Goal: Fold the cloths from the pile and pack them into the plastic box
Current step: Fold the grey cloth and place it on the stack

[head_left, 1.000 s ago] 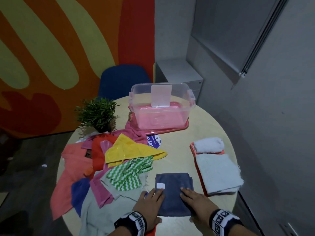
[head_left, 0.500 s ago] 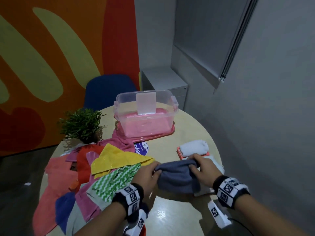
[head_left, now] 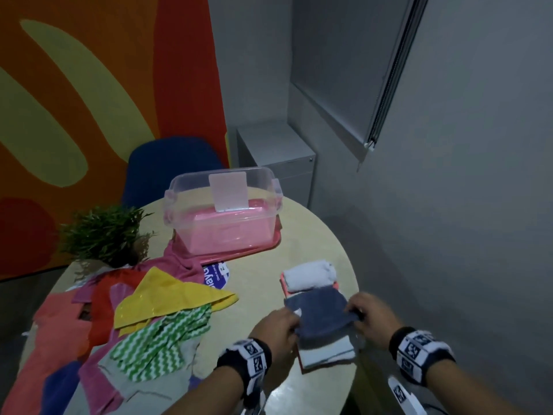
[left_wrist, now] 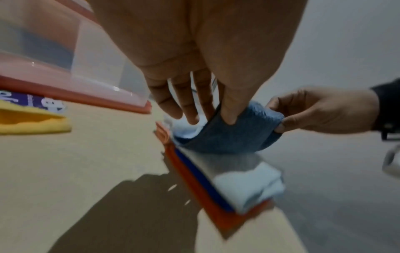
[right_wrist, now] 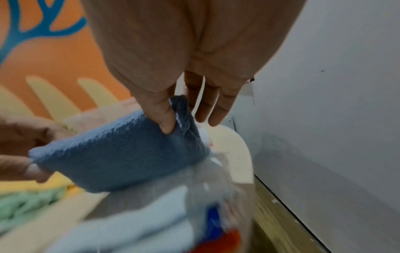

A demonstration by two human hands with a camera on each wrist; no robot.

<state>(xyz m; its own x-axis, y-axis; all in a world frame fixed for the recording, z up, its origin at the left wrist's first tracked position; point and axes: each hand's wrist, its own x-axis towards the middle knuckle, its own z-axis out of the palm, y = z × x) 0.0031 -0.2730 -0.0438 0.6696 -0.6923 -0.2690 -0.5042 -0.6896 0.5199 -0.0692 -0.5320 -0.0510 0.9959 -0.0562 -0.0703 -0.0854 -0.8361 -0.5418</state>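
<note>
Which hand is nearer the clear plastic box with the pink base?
Left. The left hand pinches the grey-blue folded cloth on the side toward the clear plastic box; the right hand pinches its far side.

the room is dim, the grey wall point(head_left: 449, 205) falling off to murk and the colours muddy. a small bright glare sits on the surface point(head_left: 299, 259) close to the near edge, so the light seems to come from overhead. in the left wrist view a broad dark shadow spreads over the surface below the hands point(left_wrist: 194, 51). both wrist views are soft and smeared, the stacked cloths point(right_wrist: 151, 222) worst of all. straight lines bow at the head view's edges, and all is faintly grainy.
</note>
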